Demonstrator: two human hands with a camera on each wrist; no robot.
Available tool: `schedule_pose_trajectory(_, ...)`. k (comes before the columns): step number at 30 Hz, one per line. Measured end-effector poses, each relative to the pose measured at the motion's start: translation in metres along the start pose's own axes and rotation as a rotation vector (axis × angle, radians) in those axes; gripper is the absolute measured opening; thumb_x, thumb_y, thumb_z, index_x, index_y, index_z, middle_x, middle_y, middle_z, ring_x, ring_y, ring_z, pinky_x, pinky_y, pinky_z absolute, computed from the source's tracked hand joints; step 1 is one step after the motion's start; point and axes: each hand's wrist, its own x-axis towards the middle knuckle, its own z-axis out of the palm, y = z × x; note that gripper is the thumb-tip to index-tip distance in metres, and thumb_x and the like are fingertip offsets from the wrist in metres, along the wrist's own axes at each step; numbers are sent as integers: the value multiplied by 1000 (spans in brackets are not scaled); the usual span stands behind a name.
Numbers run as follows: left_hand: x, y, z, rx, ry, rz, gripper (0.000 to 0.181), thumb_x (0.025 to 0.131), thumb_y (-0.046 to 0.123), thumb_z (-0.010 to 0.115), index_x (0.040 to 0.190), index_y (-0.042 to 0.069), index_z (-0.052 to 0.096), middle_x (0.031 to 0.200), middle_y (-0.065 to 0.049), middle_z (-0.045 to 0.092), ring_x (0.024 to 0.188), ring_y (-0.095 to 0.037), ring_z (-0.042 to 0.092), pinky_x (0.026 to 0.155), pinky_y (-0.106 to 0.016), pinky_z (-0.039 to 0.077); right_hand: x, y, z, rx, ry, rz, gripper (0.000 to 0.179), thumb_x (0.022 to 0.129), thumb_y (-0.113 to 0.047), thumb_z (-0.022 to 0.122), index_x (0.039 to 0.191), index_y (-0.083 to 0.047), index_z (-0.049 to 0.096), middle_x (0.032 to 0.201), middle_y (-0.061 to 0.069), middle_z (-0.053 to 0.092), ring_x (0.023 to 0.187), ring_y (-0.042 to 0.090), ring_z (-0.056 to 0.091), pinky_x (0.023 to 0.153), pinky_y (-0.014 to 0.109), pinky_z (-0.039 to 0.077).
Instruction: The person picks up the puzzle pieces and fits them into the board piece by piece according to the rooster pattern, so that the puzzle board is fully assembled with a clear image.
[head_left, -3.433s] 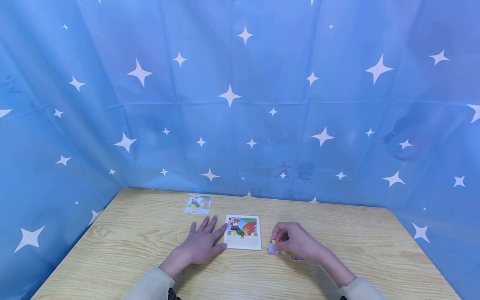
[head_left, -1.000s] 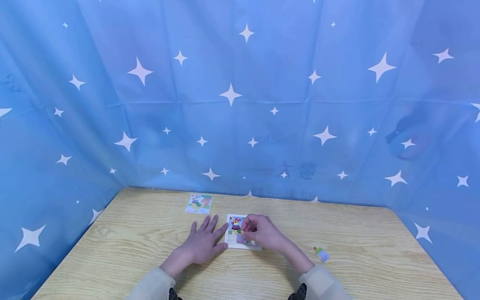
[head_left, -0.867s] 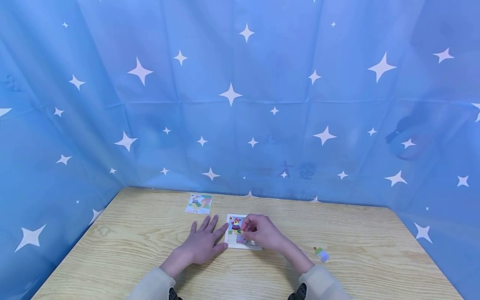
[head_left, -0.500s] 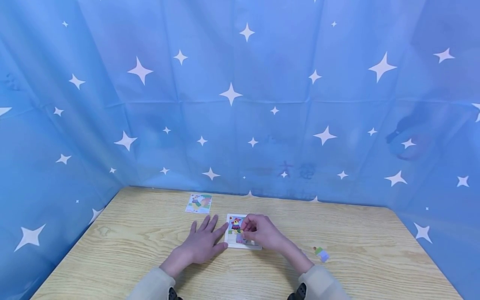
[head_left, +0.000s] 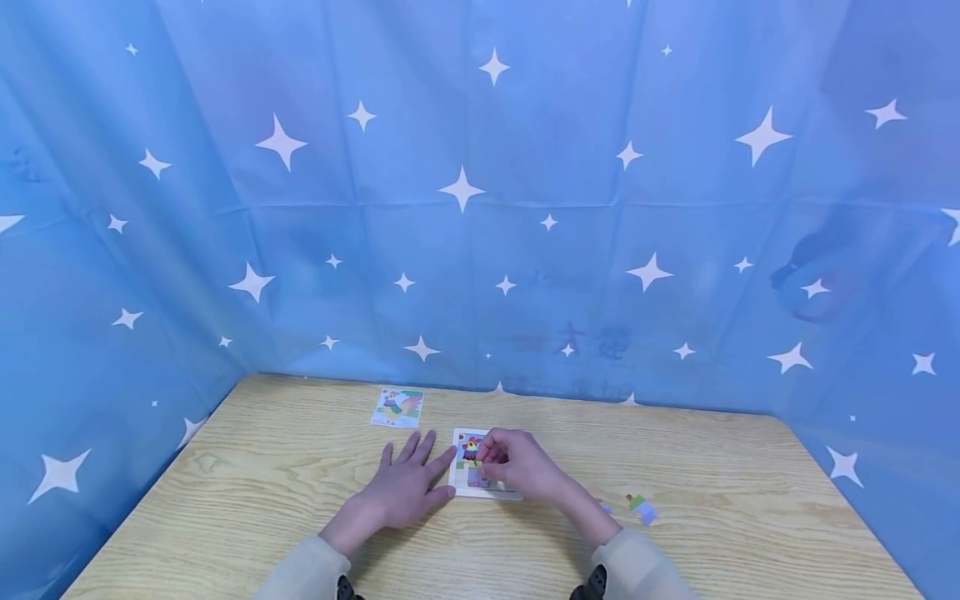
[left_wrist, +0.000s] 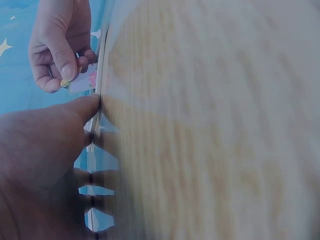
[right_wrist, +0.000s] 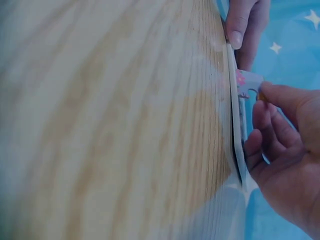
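Note:
A square puzzle board (head_left: 487, 493) with a white frame lies on the table, a colourful rooster picture partly visible in it. My left hand (head_left: 405, 485) rests flat with spread fingers, its index finger and thumb touching the board's left edge. Over the board, my right hand (head_left: 521, 462) pinches a puzzle piece (right_wrist: 248, 82) between thumb and fingers. This piece is pale lilac with a pink flower and stands tilted, its lower edge at the board in the right wrist view. The right hand covers the rooster's tail side in the head view.
Behind the left hand lies a square picture card (head_left: 397, 408) with the same rooster. To the right are a green and lilac puzzle piece (head_left: 643, 509) and another piece (head_left: 604, 507), partly hidden by the right forearm. A blue starry curtain (head_left: 480, 250) borders the wooden table (head_left: 712, 475).
My right hand has carried the puzzle piece from the table's right side leftward over the board, then shifted slightly further left. The left hand has stayed in place.

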Motion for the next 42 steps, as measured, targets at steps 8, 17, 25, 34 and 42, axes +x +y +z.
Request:
schedule_pose_trajectory(8,-1,5,-3,-9,1,-12,63,106,47,52,159,14,41,165,-25,22,153,-46,14,113,-76,10,0,-3,0,-11,13,8,10,93,0,73,96,-7,67,87,-2,64,82,16,61,72,26,51)
schedule_pose_trajectory(17,0,4,-3,0,0,-16,64,106,48,52,159,15,42,166,-25,22,153,-46,14,112,-76,11,2,-8,2,25,12,-22,9,92,1,74,97,-2,68,86,1,65,81,16,61,71,25,50)
schedule_pose_trajectory(25,-1,4,-3,-1,2,-15,63,106,48,52,159,14,42,165,-25,23,153,-46,14,112,-76,11,6,-9,8,2,9,-27,9,91,3,73,96,-2,68,85,-1,66,80,14,62,71,24,51)
schedule_pose_trajectory(34,-2,4,-3,-5,2,-14,63,106,48,51,159,14,42,165,-25,22,153,-46,14,112,-77,11,8,-9,16,-19,26,-15,8,92,1,73,95,-5,68,85,-2,64,79,13,60,71,26,51)
schedule_pose_trajectory(42,-2,4,-3,-15,4,-4,62,106,45,52,158,13,42,165,-26,23,152,-47,14,111,-77,11,7,-8,19,-37,58,8,10,91,2,74,96,-5,68,84,-2,63,77,14,58,68,26,50)
